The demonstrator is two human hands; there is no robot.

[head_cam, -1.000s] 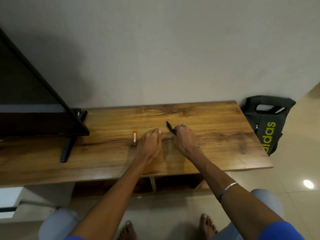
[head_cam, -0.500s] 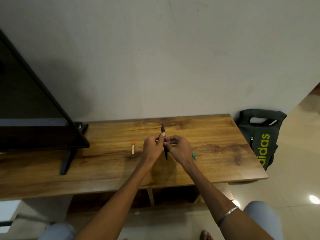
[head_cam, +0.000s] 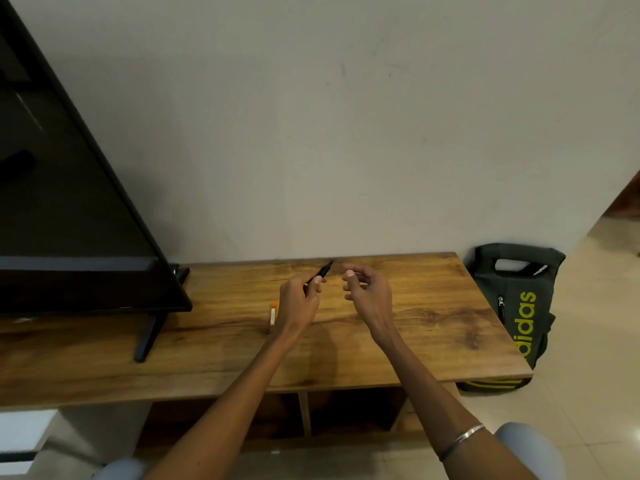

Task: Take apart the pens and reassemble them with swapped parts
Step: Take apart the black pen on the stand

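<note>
From the head view, my left hand [head_cam: 297, 299] has its fingers [head_cam: 317, 279] pinched round the black pen [head_cam: 323, 270], which points up and away above the wooden table [head_cam: 433, 306]. My right hand [head_cam: 367, 292] has come off the pen since half a second ago and hangs loosely curled, apparently empty. The orange pen [head_cam: 273, 315] lies beside my left wrist. I judge disassembly barely begun.

Wooden table [head_cam: 433, 334] against plain wall [head_cam: 311, 133], tiled floor [head_cam: 595, 341].
</note>
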